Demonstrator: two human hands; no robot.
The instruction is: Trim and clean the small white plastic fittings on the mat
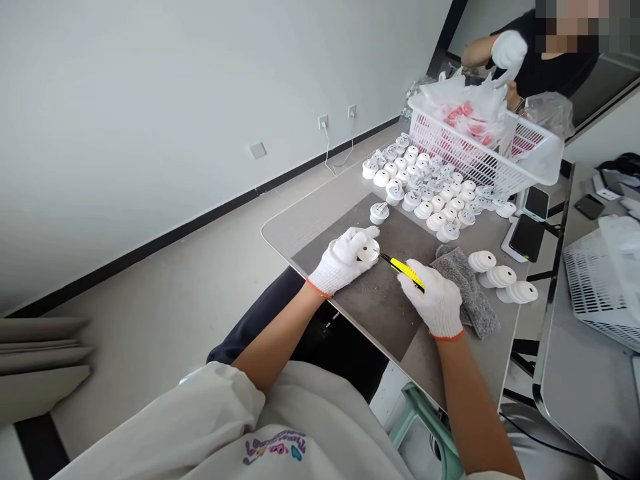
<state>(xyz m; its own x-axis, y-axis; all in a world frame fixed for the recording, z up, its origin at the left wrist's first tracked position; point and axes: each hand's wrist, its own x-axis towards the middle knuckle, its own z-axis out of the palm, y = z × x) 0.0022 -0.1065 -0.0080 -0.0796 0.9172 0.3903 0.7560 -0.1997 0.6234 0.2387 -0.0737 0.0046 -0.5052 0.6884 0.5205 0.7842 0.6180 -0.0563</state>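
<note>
My left hand (343, 260), in a white knit glove, is closed around a small round white plastic part (369, 251) and presses it onto the dark grey mat (380, 300). My right hand (434, 298), also gloved, grips a yellow utility knife (404, 269). The knife's dark tip points left and touches the edge of the round part. One more white part (379, 213) stands alone on the mat just beyond my left hand.
Several white round parts (430, 190) crowd the table's far end, and three lie on their sides (503, 276) beside a grey cloth (467, 293). A white basket (480, 150) holds bagged red pieces, handled by another person's gloved hand (509, 50). Two phones (530, 227) lie at the right.
</note>
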